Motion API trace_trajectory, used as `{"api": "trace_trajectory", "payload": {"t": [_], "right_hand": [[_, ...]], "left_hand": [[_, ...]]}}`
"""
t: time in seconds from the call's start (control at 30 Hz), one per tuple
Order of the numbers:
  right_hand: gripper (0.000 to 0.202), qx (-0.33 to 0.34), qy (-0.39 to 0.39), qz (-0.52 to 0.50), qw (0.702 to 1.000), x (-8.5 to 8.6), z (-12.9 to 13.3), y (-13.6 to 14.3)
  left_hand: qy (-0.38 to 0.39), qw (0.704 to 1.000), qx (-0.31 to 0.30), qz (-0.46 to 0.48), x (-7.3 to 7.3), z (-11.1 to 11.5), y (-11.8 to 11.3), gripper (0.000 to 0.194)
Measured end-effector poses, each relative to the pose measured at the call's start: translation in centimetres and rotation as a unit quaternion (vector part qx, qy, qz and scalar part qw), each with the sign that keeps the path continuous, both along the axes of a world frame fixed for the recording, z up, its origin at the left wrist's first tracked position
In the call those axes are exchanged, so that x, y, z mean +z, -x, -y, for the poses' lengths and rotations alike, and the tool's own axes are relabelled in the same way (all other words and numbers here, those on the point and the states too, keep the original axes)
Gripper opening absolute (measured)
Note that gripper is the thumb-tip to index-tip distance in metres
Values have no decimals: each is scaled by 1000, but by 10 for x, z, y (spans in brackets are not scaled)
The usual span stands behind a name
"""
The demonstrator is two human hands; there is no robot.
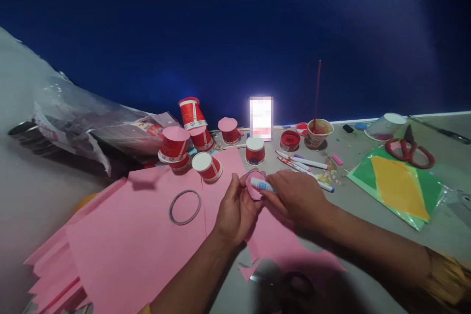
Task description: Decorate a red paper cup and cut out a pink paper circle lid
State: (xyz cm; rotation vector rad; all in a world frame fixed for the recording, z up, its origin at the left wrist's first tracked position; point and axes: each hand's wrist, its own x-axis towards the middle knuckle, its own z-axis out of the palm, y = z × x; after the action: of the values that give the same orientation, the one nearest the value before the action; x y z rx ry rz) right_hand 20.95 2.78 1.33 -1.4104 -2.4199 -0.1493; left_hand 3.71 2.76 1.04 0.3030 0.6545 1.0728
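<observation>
My left hand (238, 208) holds a small round pink paper piece (253, 193) with a dark outline, palm up. Over that piece my right hand (294, 194) grips a white and blue tube (262, 185), its end against or just above the paper. Just beyond my hands stands a red paper cup (255, 152), upside down with a white top. Another such cup (209, 167) is to its left. Pink sheets (128, 235) lie under and left of my hands, with a grey ring (185, 207) on them.
Red cups with pink tops (228, 131) stand at the back left beside a plastic bag (110, 122). Markers (309, 161), a paint pot (290, 141) and a cup with a stick (318, 133) are behind my right hand. Scissors (409, 152) lie on coloured sheets (399, 184) at the right.
</observation>
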Motion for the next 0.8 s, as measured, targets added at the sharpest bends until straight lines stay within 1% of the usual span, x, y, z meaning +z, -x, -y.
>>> {"api": "trace_trajectory", "payload": {"t": [0.13, 0.23, 0.33, 0.47, 0.53, 0.6, 0.7, 0.73, 0.8], "right_hand": [[33, 24, -44, -12, 999, -2, 1, -1], [37, 38, -99, -19, 994, -2, 0, 1], [42, 36, -136, -24, 990, -2, 0, 3], [44, 13, -130, -31, 991, -1, 0, 1], [44, 5, -122, -31, 992, 0, 1, 0], [46, 2, -126, -30, 992, 1, 1, 0], [48, 1, -150, -33, 988, 1, 3, 2], [48, -1, -159, -36, 987, 1, 4, 2], [46, -9, -175, -40, 984, 1, 5, 4]], "left_hand": [[-36, 998, -17, -44, -4, 4, -3, 47], [-43, 996, 0, -79, -7, 6, -6, 46], [-46, 993, 9, -110, -8, 6, -5, 38], [-76, 985, -13, -156, -8, 6, 0, 28], [-88, 978, -6, -187, -7, 6, 2, 24], [-102, 966, 18, -236, -6, 7, 2, 21], [-157, 929, 42, -333, -5, 9, 1, 20], [-179, 915, 44, -359, -5, 10, 0, 23], [-208, 897, 43, -388, -7, 12, -2, 32]]}}
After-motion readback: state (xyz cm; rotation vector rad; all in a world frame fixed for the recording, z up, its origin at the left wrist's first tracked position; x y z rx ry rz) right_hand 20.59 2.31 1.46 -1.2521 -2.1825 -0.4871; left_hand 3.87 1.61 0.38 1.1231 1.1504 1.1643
